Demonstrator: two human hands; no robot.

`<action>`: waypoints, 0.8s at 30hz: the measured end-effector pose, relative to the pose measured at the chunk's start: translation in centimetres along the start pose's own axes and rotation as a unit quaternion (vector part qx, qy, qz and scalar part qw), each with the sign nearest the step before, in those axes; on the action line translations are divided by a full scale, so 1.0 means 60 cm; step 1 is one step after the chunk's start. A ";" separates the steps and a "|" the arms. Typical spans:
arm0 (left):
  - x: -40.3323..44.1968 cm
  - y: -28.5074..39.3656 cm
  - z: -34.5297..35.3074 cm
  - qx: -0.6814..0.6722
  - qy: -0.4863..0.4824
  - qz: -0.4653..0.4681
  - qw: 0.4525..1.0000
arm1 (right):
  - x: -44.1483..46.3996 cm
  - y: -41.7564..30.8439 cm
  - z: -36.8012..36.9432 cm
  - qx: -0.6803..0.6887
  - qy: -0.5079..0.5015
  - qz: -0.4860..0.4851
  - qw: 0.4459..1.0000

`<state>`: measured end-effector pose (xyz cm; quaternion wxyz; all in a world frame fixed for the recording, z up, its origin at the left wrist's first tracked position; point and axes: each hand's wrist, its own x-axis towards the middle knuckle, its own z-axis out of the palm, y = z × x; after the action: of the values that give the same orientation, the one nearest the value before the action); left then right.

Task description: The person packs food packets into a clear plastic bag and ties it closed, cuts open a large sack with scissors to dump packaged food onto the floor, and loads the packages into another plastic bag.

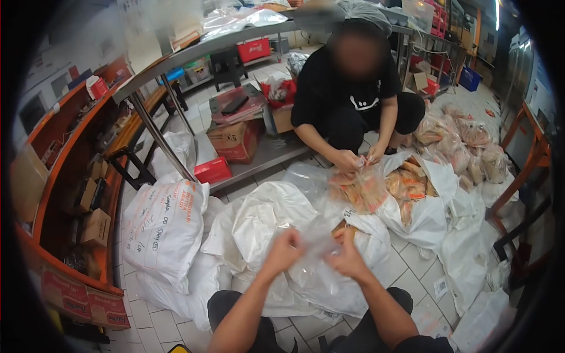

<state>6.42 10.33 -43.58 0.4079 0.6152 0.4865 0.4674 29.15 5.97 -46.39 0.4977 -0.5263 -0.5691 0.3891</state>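
A clear plastic bag point(315, 244) is stretched between my two hands, above white sacks. My left hand point(285, 252) pinches its left side. At its right side, my right hand point(347, 256) has its fingers closed on the plastic. Just behind my right hand lies an open white sack point(368, 235) with brownish contents partly showing. Beyond it, a co-worker point(347, 88) squats and holds the top of a clear bag of orange-brown pieces point(358, 191). Another open white sack point(438, 215) holds similar packed pieces.
Full white sacks point(162, 235) with red print stand at the left. Several filled clear bags point(462, 138) lie at the right back. A steel table point(141, 73) with a low shelf holds a cardboard box point(235, 141) and a red box point(212, 170). An orange shelf point(112, 235) curves along the left.
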 end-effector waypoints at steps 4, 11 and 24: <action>0.002 -0.007 -0.045 0.284 0.061 0.069 0.954 | 0.033 0.036 -0.090 -0.241 0.083 0.141 0.957; 0.001 0.014 -0.034 0.138 0.082 -0.007 0.987 | 0.014 0.044 -0.027 0.040 0.116 0.019 0.992; 0.024 -0.002 -0.053 0.000 0.129 -0.011 0.992 | 0.030 0.003 -0.113 0.098 0.168 -0.003 0.981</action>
<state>3.44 11.93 -42.73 0.3469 0.5444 0.5414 0.5387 35.93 7.23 -44.93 0.6365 -0.5310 -0.4383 0.3475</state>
